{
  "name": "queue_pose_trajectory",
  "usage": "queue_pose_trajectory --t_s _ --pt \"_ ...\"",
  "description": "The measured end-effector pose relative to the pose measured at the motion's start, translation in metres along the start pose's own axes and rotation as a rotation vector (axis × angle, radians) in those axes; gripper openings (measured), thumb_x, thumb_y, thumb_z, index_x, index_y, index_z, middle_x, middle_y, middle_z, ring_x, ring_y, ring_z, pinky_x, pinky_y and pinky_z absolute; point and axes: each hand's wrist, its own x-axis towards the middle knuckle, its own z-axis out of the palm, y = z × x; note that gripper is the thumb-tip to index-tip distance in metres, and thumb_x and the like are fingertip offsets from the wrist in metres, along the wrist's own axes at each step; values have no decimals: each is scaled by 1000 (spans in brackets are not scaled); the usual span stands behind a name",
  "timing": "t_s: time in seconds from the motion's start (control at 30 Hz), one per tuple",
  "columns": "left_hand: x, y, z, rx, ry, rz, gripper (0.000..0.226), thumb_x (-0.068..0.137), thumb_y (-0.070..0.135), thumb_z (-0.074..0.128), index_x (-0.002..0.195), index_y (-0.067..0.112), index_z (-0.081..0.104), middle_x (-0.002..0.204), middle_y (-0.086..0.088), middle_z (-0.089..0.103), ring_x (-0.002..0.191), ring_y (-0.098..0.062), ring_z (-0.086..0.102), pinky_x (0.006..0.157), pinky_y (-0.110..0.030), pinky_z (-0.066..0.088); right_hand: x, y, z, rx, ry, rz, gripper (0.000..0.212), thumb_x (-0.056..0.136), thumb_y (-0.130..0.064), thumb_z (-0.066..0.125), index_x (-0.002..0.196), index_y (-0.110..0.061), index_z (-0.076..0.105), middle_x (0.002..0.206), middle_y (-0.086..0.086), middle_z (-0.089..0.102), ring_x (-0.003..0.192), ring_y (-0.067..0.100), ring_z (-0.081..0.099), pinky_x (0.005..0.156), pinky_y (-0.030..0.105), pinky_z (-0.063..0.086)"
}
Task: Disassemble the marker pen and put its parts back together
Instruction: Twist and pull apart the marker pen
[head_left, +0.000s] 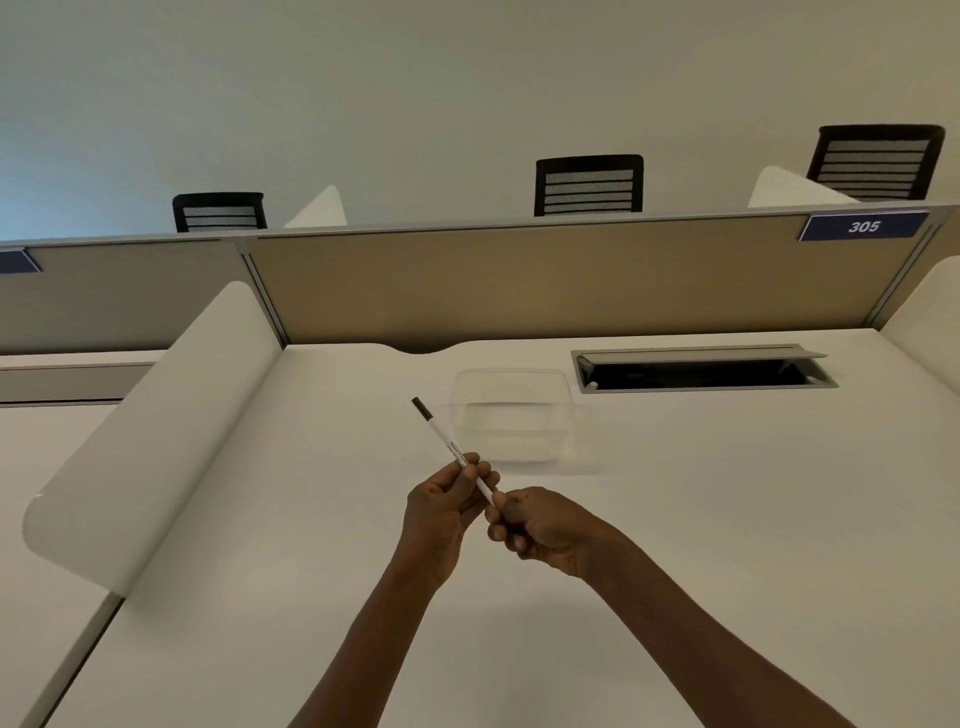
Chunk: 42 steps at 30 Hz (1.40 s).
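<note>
Marker pen (451, 447) gripped by both hands above the desk (727, 519).
Its long axis is aimed at 11 o'clock; mid-barrel is pinched by the left hand (441, 512), the near end clasped by the right hand (540, 527).

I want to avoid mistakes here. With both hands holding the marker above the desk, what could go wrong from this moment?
1. The right hand grips only the marker's near end; a sudden release could send a small part onto the desk.
2. A loose part could roll toward the open cable slot.
3. The left hand pinches mid-barrel with its fingers; a hard pull may make it slip.
</note>
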Motion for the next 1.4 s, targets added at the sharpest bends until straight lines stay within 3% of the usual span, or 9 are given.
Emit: queue_pose_trajectory --t_s 0.2,0.3,0.43,0.53,0.7,0.93,1.07,1.23,1.4 --pt "-5 -7 16 -70 191 137 13 92 2 61 102 0 69 84 -9 76 83 -20 74 71 -27 59 1 -7 20 -378 382 -175 33 95 -15 45 63 -18 56 60 -1 55 51 9 47 55 23 35" --pt "-6 -5 27 -167 278 134 12 92 4 62 101 1 69 83 -7 77 84 -20 75 67 -26 60 6 -5 27 -932 655 -364 25 88 -7 48 72 -18 63 70 1 67 65 18 55 61 26 33" --pt "-7 -1 37 -273 298 84 14 93 7 61 105 1 67 83 -6 77 84 -20 76 63 -27 60 7 5 27 -1174 839 -578 21 94 -7 44 83 -13 61 72 5 66 60 19 52 55 28 34" --pt "-7 3 36 -235 231 69 17 96 8 57 108 0 66 86 -7 75 85 -20 74 66 -28 61 4 -4 24 -1106 707 -450 23 94 -10 43 84 -15 63 76 4 67 67 20 60 58 28 37" --pt "-5 19 26 -152 -9 30 21 95 18 55 103 5 69 88 -7 72 87 -21 72 65 -28 58 -14 -38 0 74 8 -131 39 102 -26 40 85 -9 71 72 7 65 52 11 49 48 20 40" --pt "-4 26 28 -143 -85 58 20 92 16 55 103 6 70 87 -7 73 85 -21 72 71 -30 59 -20 -41 -4 192 -119 15 38 103 -30 39 82 -11 64 66 1 62 48 6 42 45 16 33" --pt "-10 13 32 -85 81 144 18 95 9 55 107 2 67 85 -7 74 87 -21 72 77 -31 60 -14 -36 14 -78 225 -82 37 102 -26 41 69 -17 55 56 -1 51 41 5 38 45 18 31" --pt "-16 7 47 -233 278 113 15 95 7 58 105 3 68 92 -9 75 89 -21 74 70 -30 61 -7 -15 32 -1112 806 -453 20 91 -9 49 78 -15 62 69 4 67 61 21 58 54 29 38" --pt "-17 8 47 -286 287 6 18 96 10 57 109 1 66 97 -11 72 88 -21 73 68 -29 62 -6 -4 31 -1389 856 -627 12 87 -5 59 77 -11 61 63 5 63 51 21 57 44 28 38"
